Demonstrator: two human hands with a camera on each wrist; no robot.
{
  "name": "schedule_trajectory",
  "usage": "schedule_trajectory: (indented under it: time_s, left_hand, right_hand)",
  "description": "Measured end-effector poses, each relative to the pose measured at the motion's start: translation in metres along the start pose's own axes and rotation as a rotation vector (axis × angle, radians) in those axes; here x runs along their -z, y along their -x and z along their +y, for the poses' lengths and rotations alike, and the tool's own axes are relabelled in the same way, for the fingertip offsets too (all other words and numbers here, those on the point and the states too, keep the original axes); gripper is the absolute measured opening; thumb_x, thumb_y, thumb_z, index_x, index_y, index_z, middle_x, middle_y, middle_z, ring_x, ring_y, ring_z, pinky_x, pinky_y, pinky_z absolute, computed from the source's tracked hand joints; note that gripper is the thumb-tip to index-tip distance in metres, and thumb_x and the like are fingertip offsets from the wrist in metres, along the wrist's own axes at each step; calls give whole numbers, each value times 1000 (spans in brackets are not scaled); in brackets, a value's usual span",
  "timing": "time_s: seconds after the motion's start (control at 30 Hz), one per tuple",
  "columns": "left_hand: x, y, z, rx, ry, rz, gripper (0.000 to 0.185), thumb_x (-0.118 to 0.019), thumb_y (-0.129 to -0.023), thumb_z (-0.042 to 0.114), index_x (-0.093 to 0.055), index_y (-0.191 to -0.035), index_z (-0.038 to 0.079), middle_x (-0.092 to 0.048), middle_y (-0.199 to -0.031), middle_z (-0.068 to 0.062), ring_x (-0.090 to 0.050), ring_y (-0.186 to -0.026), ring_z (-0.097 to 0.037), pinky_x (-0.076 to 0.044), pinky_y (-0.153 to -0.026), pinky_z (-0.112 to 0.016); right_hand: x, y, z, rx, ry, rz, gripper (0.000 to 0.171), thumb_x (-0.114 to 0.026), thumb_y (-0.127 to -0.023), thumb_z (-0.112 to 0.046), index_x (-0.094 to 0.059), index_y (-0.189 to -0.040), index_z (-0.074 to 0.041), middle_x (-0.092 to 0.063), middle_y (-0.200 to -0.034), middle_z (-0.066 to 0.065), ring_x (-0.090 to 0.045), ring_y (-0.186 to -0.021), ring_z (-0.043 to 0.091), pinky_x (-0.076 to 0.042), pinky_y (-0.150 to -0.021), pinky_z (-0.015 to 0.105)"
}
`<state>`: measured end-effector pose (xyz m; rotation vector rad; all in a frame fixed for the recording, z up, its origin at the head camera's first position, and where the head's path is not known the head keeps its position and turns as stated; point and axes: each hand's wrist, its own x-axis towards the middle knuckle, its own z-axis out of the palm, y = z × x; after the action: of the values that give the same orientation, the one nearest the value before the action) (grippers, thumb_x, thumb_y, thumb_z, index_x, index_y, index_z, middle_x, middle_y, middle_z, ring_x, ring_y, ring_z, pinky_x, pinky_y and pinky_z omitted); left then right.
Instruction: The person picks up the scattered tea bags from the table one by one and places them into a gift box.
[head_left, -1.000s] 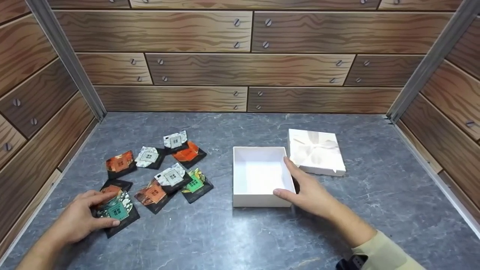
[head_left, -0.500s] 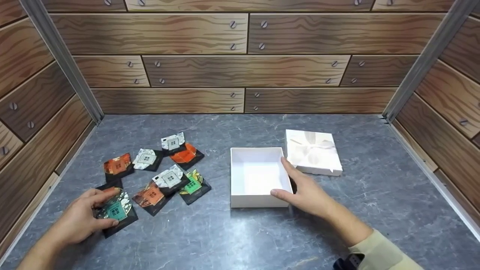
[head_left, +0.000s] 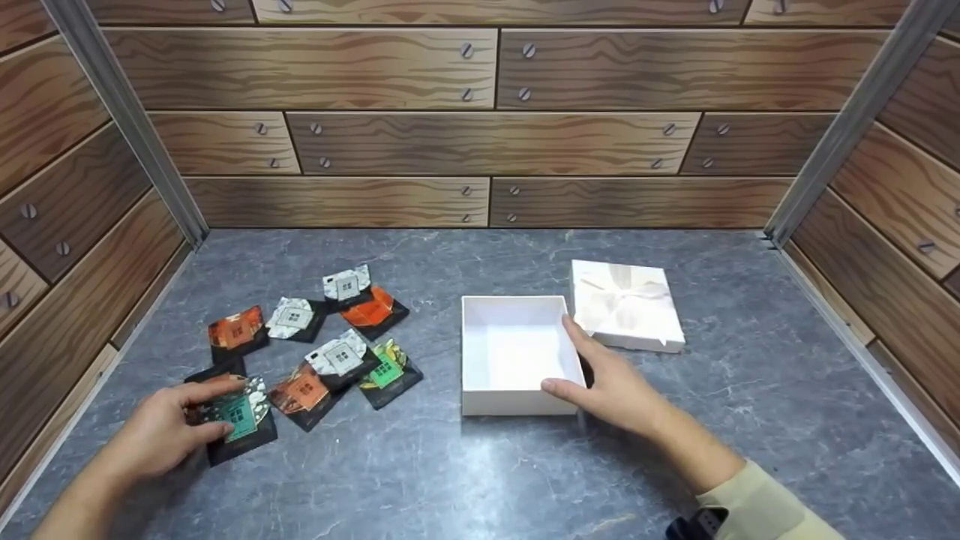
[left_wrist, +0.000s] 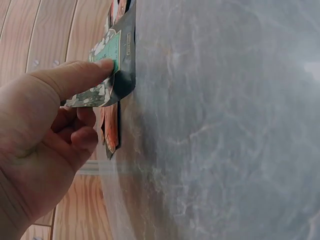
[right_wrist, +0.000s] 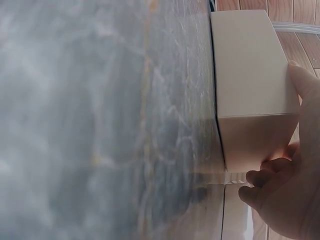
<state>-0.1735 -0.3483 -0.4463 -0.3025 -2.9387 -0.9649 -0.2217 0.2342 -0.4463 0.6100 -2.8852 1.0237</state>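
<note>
My left hand (head_left: 161,431) pinches a black packet with a green label (head_left: 241,420) at the left of the table. In the left wrist view the thumb presses on the label of this packet (left_wrist: 112,57), fingers beneath it, and the packet bends. Partly covered by it lies an orange packet (left_wrist: 111,127). Right of the middle stands a white box (head_left: 521,403), its open side up and nothing inside. My right hand (head_left: 619,386) grips its right side, thumb over the front rim and index finger along the right rim. The right wrist view shows curled fingers beside the box wall (right_wrist: 252,65).
Several packets lie loosely overlapping around the left hand: orange (head_left: 236,330), white (head_left: 294,319), another white (head_left: 341,356) and green-yellow (head_left: 388,375). A white lid with a ribbon bow (head_left: 628,304) lies behind the box. Wood-patterned walls (head_left: 300,71) enclose the grey marbled table (head_left: 420,480).
The left hand's grip on the green-labelled packet has shifted, and the packet has turned slightly with its front edge lifted a little. The right hand stays on the box.
</note>
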Motion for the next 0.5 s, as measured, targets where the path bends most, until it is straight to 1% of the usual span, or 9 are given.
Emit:
schedule_trajectory:
  time_s: [0.03,0.07,0.17,0.23,0.3,0.43,0.5]
  left_hand:
    - [0,-1,1,-1,16,6,52,-88,-83,4,-74,-133,5,-66,-139,-23,-69,-101,-27,-55,-74,-22]
    - [0,-1,3,-4,31,15,49,-87,-84,3,-75,-131,5,-67,-138,-23,-68,-93,-20,-55,-70,-22]
    - [2,-3,8,1,60,45,42,-84,-86,0,-77,-127,5,-74,-124,-22,-59,-71,-8,-52,-60,-24]
    - [3,-4,12,-6,58,65,38,-82,-87,-1,-78,-125,4,-75,-118,-20,-60,-73,-5,-54,-61,-23]
    - [5,-6,16,-9,66,78,36,-82,-89,-1,-78,-124,4,-75,-114,-18,-59,-72,-6,-52,-59,-24]
    - [11,-10,28,-26,114,91,34,-79,-91,-2,-77,-125,2,-73,-114,-20,-61,-65,-10,-55,-54,-26]
    - [15,-12,34,-49,130,105,33,-77,-92,-3,-77,-125,3,-72,-114,-20,-60,-63,-11,-54,-52,-27]
  right_hand:
    - [0,0,0,-1,-2,0,103,-74,-95,-56,-22,-170,-9,-33,-168,22,-35,-153,42,-29,-123,60]
    - [0,0,0,-1,-3,1,102,-74,-95,-56,-22,-170,-9,-33,-168,22,-35,-153,42,-29,-123,60]
    - [0,-1,0,-1,-2,4,102,-74,-95,-57,-22,-170,-10,-33,-168,22,-35,-152,41,-29,-123,59]
    - [0,-1,0,-3,-5,3,102,-74,-95,-57,-22,-170,-10,-33,-168,21,-35,-152,41,-30,-123,59]
    - [0,0,0,-6,-12,1,102,-74,-95,-56,-21,-170,-10,-33,-168,21,-35,-152,41,-30,-123,59]
    - [0,0,0,-10,-23,-4,103,-74,-95,-56,-21,-170,-10,-33,-168,22,-35,-152,42,-29,-123,59]
    - [0,0,-1,-9,-20,-4,103,-74,-95,-56,-21,-170,-10,-33,-168,22,-35,-152,42,-29,-123,59]
